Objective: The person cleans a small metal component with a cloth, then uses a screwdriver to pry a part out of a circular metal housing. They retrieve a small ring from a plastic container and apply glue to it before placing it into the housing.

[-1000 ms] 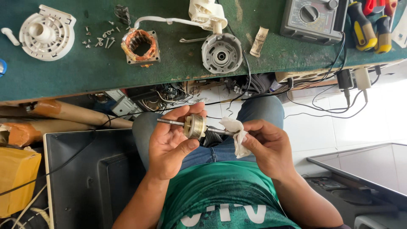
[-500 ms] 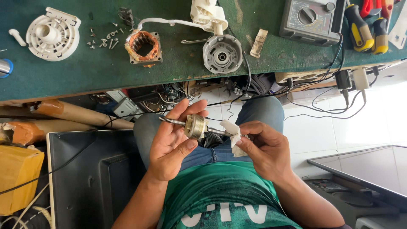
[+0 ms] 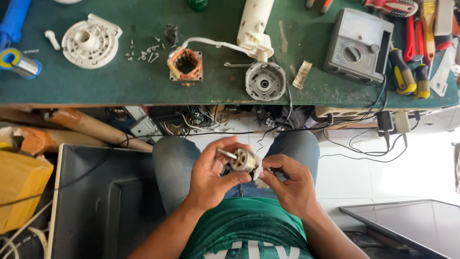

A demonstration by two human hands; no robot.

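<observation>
My left hand (image 3: 211,175) grips a small motor rotor (image 3: 242,159), a brass-coloured drum on a steel shaft that points up and left. My right hand (image 3: 290,184) pinches a scrap of white cloth or paper (image 3: 260,175) against the rotor's right side. Both hands are over my lap, above my jeans and green shirt. On the green bench ahead lie a copper-wound stator (image 3: 185,64), a grey round motor end cap (image 3: 265,81) and a white round plastic housing (image 3: 91,41).
A grey multimeter (image 3: 357,45) and yellow-handled screwdrivers (image 3: 407,74) sit on the bench (image 3: 143,91) at the right. Loose screws (image 3: 143,52) lie near the stator. Cables hang below the bench edge. A dark box (image 3: 105,201) stands at my left, a yellow bag (image 3: 21,187) beyond it.
My view has tilted so the bench fills more of the top. The hands have drawn closer together, and the right hand's cloth now presses against the rotor.
</observation>
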